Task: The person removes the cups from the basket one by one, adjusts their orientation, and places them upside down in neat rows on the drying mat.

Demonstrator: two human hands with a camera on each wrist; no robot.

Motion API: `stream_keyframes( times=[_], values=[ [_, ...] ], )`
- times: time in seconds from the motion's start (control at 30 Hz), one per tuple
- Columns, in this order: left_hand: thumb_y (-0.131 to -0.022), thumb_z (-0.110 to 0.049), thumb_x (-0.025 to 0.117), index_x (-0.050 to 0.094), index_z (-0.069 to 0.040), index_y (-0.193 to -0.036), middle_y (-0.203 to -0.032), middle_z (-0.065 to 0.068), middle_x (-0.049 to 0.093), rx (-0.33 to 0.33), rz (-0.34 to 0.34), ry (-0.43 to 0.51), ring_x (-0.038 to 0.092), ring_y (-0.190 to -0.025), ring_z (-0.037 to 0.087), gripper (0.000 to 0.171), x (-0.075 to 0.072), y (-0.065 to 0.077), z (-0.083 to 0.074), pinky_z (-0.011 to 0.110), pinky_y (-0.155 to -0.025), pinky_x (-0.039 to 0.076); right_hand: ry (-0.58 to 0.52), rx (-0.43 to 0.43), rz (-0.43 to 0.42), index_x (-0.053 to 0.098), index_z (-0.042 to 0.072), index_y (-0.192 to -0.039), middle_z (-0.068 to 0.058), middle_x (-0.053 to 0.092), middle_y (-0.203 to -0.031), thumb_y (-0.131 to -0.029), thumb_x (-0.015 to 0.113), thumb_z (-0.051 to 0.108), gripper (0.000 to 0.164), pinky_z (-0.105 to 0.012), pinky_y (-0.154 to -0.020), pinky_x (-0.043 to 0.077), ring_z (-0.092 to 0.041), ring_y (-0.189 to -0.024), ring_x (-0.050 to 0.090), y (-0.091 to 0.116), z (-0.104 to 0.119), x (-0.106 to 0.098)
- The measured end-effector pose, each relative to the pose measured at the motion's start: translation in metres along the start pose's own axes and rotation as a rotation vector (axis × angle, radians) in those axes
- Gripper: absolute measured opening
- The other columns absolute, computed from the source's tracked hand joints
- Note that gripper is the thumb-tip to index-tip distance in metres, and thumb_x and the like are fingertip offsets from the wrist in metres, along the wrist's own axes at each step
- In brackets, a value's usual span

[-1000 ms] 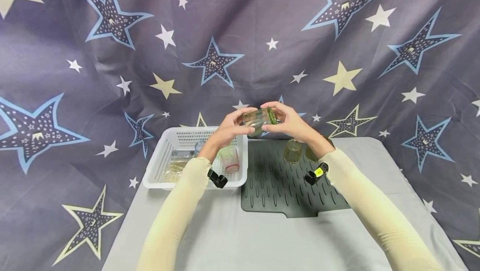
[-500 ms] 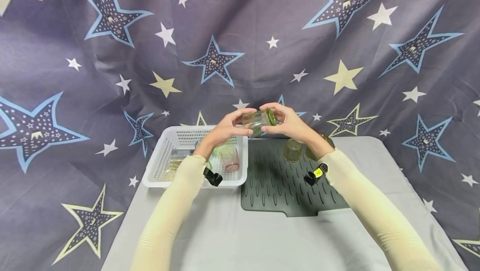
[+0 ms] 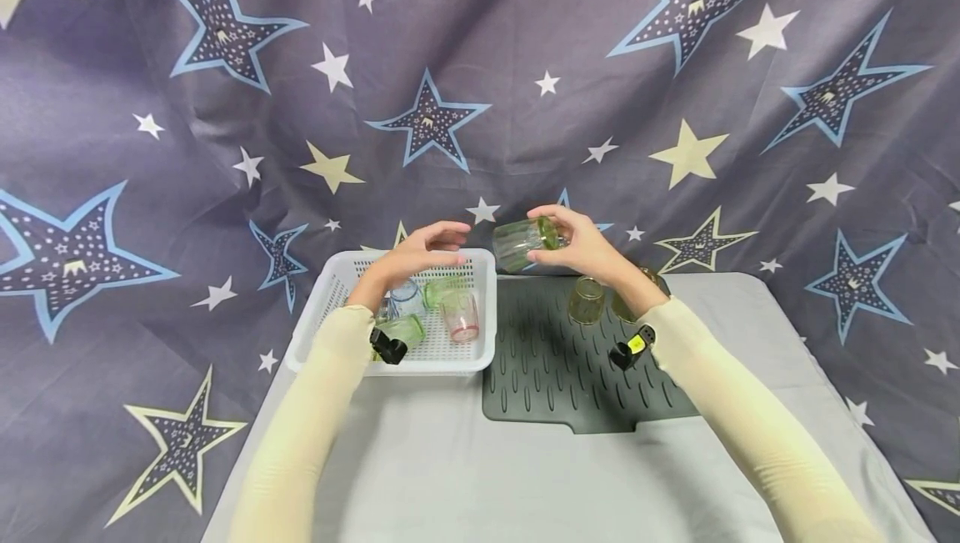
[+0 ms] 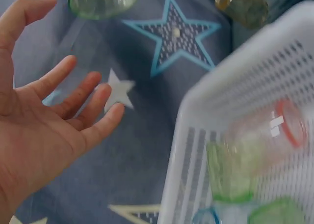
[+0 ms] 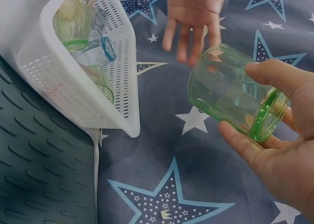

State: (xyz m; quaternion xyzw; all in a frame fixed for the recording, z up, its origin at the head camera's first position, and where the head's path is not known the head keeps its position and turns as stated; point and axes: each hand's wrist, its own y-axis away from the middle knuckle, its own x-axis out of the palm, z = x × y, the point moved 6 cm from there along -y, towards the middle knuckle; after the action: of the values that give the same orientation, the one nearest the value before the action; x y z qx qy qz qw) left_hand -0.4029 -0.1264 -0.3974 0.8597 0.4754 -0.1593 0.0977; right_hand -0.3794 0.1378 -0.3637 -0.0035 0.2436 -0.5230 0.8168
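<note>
A clear glass with a green base (image 3: 519,244) is held on its side by my right hand (image 3: 573,241), whose thumb and fingers curl round the green end. In the right wrist view the green-tinted glass (image 5: 230,89) has its wide mouth turned toward the left hand. My left hand (image 3: 422,251) is apart from the glass, fingers loosely spread, holding nothing, above the white basket (image 3: 489,309). The left wrist view shows the same left hand (image 4: 44,106) with an unfilled palm. Inside the basket lie a pink glass (image 3: 460,316), a blue glass (image 3: 407,298) and green glasses (image 3: 405,329).
A dark ridged drying mat (image 3: 540,376) lies right of the basket on the grey-clothed table (image 3: 480,476). Two amber glasses stand on its far part, one glass (image 3: 586,301) in plain sight and the other partly behind the right forearm. A star-patterned curtain (image 3: 525,134) hangs behind.
The left hand has let go of the glass and moved left and slightly down over the basket. My right hand alone keeps the glass in nearly the same place.
</note>
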Motion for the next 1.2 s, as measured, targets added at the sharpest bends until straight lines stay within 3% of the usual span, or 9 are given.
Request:
stream_keyframes(
  times=[0.23, 0.37, 0.53, 0.83, 1.0, 1.2],
  values=[
    [-0.090, -0.013, 0.074, 0.052, -0.006, -0.143, -0.145, 0.018, 0.052, -0.118, 0.065, -0.151, 0.047, -0.136, 0.036, 0.058, -0.016, 0.016, 0.024, 0.052, -0.116, 0.040, 0.030, 0.017, -0.018, 0.055, 0.006, -0.140, -0.016, 0.054, -0.143, -0.084, 0.081, 0.005, 0.061, -0.030, -0.084, 0.049, -0.032, -0.114, 0.058, -0.003, -0.004, -0.007],
    [-0.087, -0.014, 0.075, 0.054, -0.001, -0.138, -0.139, 0.023, 0.054, -0.169, 0.085, -0.261, 0.048, -0.134, 0.042, 0.057, -0.025, 0.024, 0.035, 0.052, -0.116, 0.040, 0.059, 0.028, -0.022, 0.055, 0.005, -0.139, -0.018, 0.054, -0.143, -0.085, 0.080, 0.006, 0.060, -0.036, -0.083, 0.049, -0.035, -0.113, 0.058, -0.004, -0.006, -0.010],
    [-0.086, -0.018, 0.075, 0.054, 0.003, -0.137, -0.138, 0.028, 0.054, -0.236, 0.114, -0.342, 0.049, -0.132, 0.044, 0.060, -0.033, 0.034, 0.050, 0.053, -0.111, 0.044, 0.088, 0.040, -0.015, 0.055, 0.005, -0.138, -0.018, 0.054, -0.144, -0.085, 0.080, 0.006, 0.059, -0.045, -0.091, 0.047, -0.035, -0.116, 0.055, -0.004, -0.008, -0.012],
    [-0.083, -0.022, 0.078, 0.051, 0.006, -0.139, -0.141, 0.032, 0.052, -0.366, 0.155, -0.408, 0.052, -0.130, 0.041, 0.068, -0.039, 0.046, 0.082, 0.051, -0.113, 0.043, 0.278, 0.107, 0.010, 0.054, 0.007, -0.143, -0.018, 0.055, -0.145, -0.085, 0.081, 0.011, 0.064, -0.056, -0.104, 0.045, -0.036, -0.128, 0.052, -0.008, -0.022, -0.013],
    [-0.081, -0.019, 0.077, 0.045, 0.009, -0.142, -0.139, 0.032, 0.052, -0.433, 0.190, -0.403, 0.054, -0.124, 0.035, 0.075, -0.039, 0.052, 0.098, 0.049, -0.109, 0.046, 0.384, 0.139, 0.031, 0.053, 0.006, -0.143, -0.021, 0.057, -0.140, -0.084, 0.081, 0.011, 0.066, -0.060, -0.104, 0.046, -0.040, -0.126, 0.055, -0.012, -0.034, -0.012],
    [-0.075, -0.017, 0.081, 0.045, 0.011, -0.140, -0.141, 0.031, 0.051, -0.462, 0.186, -0.426, 0.055, -0.122, 0.033, 0.079, -0.037, 0.058, 0.109, 0.048, -0.111, 0.045, 0.449, 0.174, 0.077, 0.054, 0.007, -0.142, -0.022, 0.055, -0.142, -0.085, 0.080, 0.011, 0.063, -0.061, -0.106, 0.045, -0.042, -0.131, 0.051, -0.015, -0.047, -0.006]
  ],
)
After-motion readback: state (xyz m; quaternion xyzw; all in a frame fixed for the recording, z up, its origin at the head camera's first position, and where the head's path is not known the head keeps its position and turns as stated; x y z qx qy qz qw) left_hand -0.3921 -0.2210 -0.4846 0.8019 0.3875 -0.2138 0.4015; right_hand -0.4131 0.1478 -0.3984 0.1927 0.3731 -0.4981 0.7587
